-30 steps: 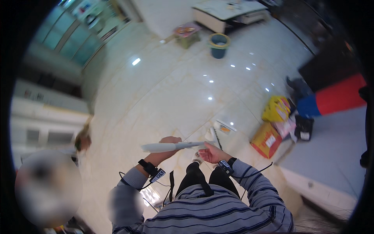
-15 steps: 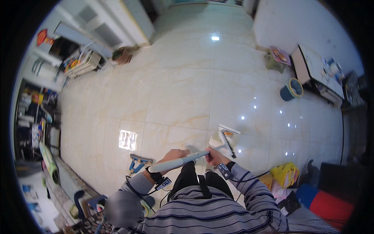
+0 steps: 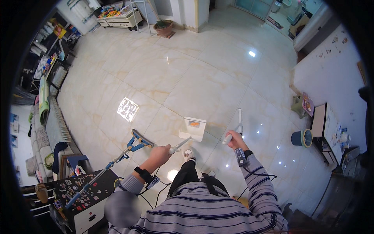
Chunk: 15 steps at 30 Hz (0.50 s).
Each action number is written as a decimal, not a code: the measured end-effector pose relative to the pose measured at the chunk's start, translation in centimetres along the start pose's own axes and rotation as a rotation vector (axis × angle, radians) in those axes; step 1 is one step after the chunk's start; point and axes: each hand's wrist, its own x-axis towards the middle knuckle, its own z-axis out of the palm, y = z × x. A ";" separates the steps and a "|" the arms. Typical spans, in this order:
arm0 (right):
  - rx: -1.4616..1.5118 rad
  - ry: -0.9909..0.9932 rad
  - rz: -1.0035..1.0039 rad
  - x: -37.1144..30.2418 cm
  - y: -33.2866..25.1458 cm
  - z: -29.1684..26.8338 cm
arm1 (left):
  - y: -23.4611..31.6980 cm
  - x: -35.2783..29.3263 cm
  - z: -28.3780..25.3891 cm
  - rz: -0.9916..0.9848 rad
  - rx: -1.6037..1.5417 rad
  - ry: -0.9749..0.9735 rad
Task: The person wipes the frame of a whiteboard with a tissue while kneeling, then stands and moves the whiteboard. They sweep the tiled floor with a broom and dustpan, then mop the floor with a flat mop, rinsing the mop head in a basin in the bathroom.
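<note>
My left hand (image 3: 159, 156) is closed round the grip of a white dustpan (image 3: 200, 135), which is out in front of my feet. An orange patch (image 3: 194, 124) shows inside the pan; I cannot tell whether it is loose or part of the pan. My right hand (image 3: 235, 141) is wrapped round the pale grey handle of a broom (image 3: 227, 139). The broom's narrow head (image 3: 240, 117) points away from me, to the right of the dustpan and apart from it. Whether its bristles touch the floor is unclear.
Left of me a blue mop (image 3: 140, 145) leans its pole against a dark-topped cabinet (image 3: 91, 183). A sofa (image 3: 43, 144) lines the left side. At the right are a dark bin (image 3: 298, 138), a green stool (image 3: 297, 105) and a white-topped table (image 3: 329, 124). A potted plant (image 3: 163, 27) stands far ahead.
My hands have moved apart, left hand leftward with the dustpan and right hand rightward with the broom. The two tools, close together before, are now separated. My view has turned left.
</note>
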 end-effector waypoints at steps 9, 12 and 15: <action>0.110 -0.130 0.144 5.6 -5.1 6.8 | -7.6 -0.8 -2.3 -0.212 -0.049 0.045; -0.024 -0.160 0.166 6.6 -5.6 9.6 | -9.3 -0.9 -1.8 -0.203 -0.009 0.039; -0.209 -0.189 0.227 8.0 -5.9 11.1 | -10.6 -0.4 -0.9 -0.171 0.033 0.026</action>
